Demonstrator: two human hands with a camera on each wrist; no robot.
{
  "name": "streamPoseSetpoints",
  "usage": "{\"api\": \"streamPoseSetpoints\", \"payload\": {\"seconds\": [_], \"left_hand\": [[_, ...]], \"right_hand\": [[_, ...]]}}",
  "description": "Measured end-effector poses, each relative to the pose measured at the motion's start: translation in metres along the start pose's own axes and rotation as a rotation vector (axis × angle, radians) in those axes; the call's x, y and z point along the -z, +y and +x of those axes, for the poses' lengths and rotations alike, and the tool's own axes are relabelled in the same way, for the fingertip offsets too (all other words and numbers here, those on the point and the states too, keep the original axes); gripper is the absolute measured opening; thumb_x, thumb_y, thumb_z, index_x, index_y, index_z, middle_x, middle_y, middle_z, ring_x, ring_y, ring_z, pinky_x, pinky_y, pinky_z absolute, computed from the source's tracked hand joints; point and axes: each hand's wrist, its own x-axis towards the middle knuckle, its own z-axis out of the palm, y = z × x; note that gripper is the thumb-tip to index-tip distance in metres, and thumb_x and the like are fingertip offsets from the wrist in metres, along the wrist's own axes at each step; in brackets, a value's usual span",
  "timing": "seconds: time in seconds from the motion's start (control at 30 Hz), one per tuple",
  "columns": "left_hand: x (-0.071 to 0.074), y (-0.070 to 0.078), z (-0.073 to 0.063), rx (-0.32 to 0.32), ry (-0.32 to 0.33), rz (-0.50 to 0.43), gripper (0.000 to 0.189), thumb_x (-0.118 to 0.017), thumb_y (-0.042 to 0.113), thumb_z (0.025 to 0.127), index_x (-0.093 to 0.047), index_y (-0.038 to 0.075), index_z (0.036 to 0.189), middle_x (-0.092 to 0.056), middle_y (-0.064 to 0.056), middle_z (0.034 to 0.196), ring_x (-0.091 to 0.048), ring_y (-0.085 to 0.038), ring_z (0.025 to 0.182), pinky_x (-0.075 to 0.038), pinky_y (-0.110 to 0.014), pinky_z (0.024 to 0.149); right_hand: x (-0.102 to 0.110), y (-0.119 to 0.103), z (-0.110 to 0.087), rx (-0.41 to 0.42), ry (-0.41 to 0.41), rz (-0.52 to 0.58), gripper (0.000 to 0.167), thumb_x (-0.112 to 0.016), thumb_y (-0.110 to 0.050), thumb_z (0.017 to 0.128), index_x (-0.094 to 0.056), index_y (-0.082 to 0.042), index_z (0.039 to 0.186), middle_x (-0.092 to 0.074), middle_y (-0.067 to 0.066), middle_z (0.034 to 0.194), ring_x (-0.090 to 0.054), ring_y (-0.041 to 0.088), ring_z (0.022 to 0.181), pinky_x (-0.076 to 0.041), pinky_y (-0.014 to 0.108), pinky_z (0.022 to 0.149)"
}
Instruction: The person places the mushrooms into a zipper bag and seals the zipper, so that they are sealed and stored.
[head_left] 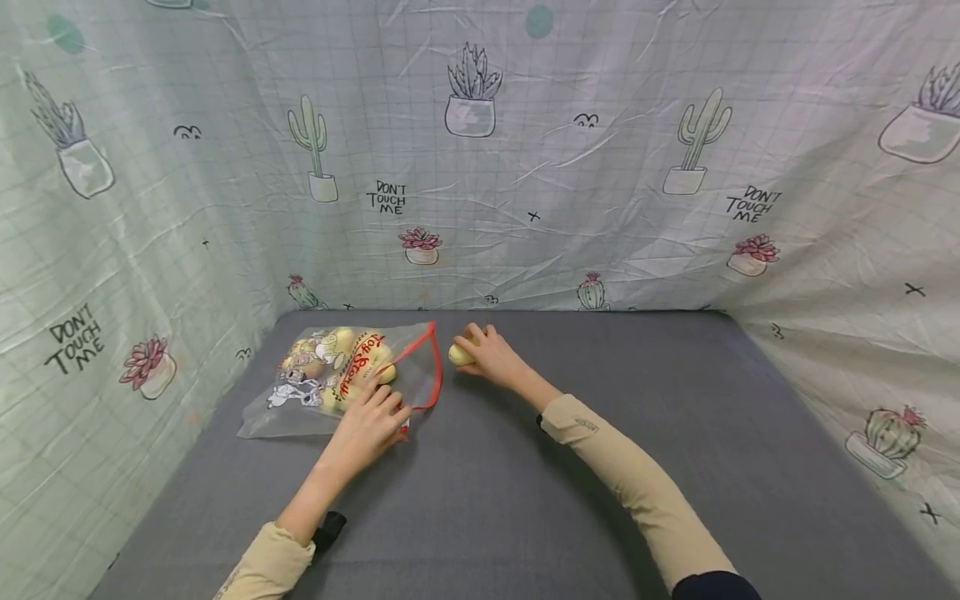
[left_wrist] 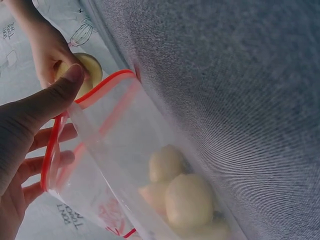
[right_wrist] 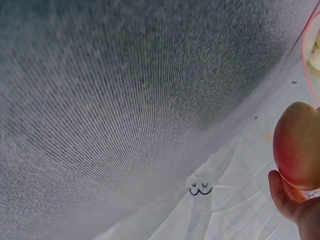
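Observation:
A clear plastic zip bag [head_left: 420,379] with a red rim and printed cartoon figures lies at the left, its mouth open toward the right. Several pale yellow round fruits [left_wrist: 190,200] show through its wall. My left hand [head_left: 369,423] grips the bag's near rim, thumb on one side and fingers on the other in the left wrist view. Just right of the mouth, my right hand [head_left: 495,358] holds a yellow peach [head_left: 460,355], its red blush visible in the right wrist view. The peach is outside the bag, close to the red rim.
A grey cloth-covered table [head_left: 600,467] spreads under both arms. Behind it and at both sides hangs a pale curtain [head_left: 525,167] printed with potted cacti. A black band [head_left: 328,530] sits at my left wrist.

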Motion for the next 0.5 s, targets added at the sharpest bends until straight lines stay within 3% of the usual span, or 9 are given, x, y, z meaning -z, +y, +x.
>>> {"api": "streamPoseSetpoints", "payload": {"seconds": [0.5], "left_hand": [[0.004,0.005,0.003,0.026,-0.007,0.039,0.038,-0.080,0.032,0.053,-0.062,0.014,0.082,-0.056,-0.002,0.078,-0.051,-0.022,0.078,-0.041,-0.041,0.086]], "right_hand": [[0.011,-0.016,-0.010,0.012,-0.026,-0.013,0.044,-0.066,-0.035,0.078,-0.051,-0.017,0.116,-0.049,0.002,0.111,-0.047,0.027,0.101,-0.044,0.038,0.070]]}}
